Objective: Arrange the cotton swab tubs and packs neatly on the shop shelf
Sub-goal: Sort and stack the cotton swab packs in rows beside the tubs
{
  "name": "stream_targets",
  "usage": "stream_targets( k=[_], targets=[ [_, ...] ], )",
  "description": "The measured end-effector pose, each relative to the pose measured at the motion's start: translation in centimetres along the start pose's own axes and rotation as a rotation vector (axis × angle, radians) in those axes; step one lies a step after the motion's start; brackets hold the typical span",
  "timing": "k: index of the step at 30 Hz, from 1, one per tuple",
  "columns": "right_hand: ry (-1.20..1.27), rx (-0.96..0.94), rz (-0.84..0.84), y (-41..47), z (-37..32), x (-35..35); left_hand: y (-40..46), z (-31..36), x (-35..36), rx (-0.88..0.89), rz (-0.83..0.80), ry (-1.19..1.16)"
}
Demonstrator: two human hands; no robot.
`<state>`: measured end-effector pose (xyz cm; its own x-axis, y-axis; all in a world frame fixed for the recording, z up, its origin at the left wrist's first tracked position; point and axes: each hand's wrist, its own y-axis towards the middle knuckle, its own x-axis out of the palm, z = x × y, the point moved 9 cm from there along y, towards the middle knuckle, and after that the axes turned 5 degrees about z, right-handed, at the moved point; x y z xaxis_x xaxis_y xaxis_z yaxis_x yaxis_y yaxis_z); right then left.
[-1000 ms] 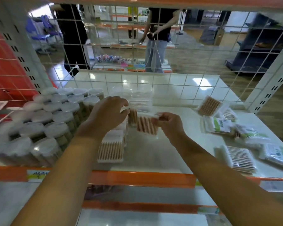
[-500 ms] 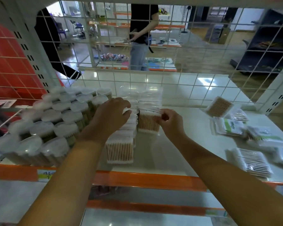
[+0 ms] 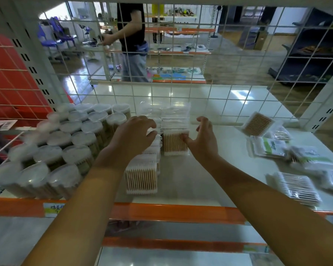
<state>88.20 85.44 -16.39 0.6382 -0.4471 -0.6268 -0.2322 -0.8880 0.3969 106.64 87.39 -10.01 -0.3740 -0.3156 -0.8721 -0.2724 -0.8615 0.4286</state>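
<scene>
Shelf [image 3: 190, 181]: smooth, glossy white surface. Back grid [image 3: 181, 96]: white-coated metal wire. Tubs [image 3: 75, 139] — clear plastic, frosted lids. Packs [image 3: 174, 143] — transparent glossy film over wooden-stemmed, cotton-tipped swabs. Front rail [image 3: 161, 213]: orange, satin finish.

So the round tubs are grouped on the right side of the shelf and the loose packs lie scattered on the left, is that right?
Not quite: the sides are swapped. The head view shows the round tubs grouped on the left of the shelf, and the loose packs scattered on the right.

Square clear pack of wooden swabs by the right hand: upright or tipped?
Upright. The square clear pack of wooden swabs stands with sticks vertical, cotton tips against the white shelf; right hand beside it, open.
</scene>
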Motion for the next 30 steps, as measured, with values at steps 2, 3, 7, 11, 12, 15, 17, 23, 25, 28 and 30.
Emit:
stream_targets(
  k=[2,3,7,11,12,15,17,23,25,28,30],
  targets=[
    [-0.037,-0.072,0.004,-0.2,-0.8,-0.1,0.3,0.1,-0.1,0.001,0.002,0.006],
    [-0.069,-0.115,-0.005,-0.3,-1.2,0.0,0.3,0.3,-0.1,0.003,0.002,0.008],
    [-0.101,-0.158,-0.05,-0.6,-1.5,0.8,0.4,0.9,0.3,0.014,-0.003,-0.005],
    [-0.062,-0.136,-0.049,-0.8,-1.7,0.9,0.4,1.7,0.6,0.035,-0.001,-0.018],
    [-0.049,-0.124,-0.049,-0.8,-1.7,1.0,0.4,1.9,0.7,0.035,-0.001,-0.019],
    [0.01,-0.081,-0.064,-0.9,-1.6,1.3,0.5,2.2,0.9,0.033,-0.006,-0.006],
    [0.031,-0.07,-0.083,-0.9,-1.6,1.4,0.6,2.6,0.9,0.035,-0.012,0.004],
    [-0.029,-0.059,-0.088,-0.7,-1.4,0.1,1.6,5.9,1.9,0.058,-0.049,0.018],
    [-0.097,-0.092,-0.08,-0.6,-1.2,-1.0,2.2,7.2,2.3,0.058,-0.05,0.021],
    [-0.233,-0.146,-0.055,-0.2,-0.4,-3.0,2.9,9.3,3.3,0.083,-0.049,0.047],
    [-0.286,-0.153,-0.035,0.1,0.5,-4.6,3.1,10.7,4.2,0.107,-0.058,0.037]
  ],
)
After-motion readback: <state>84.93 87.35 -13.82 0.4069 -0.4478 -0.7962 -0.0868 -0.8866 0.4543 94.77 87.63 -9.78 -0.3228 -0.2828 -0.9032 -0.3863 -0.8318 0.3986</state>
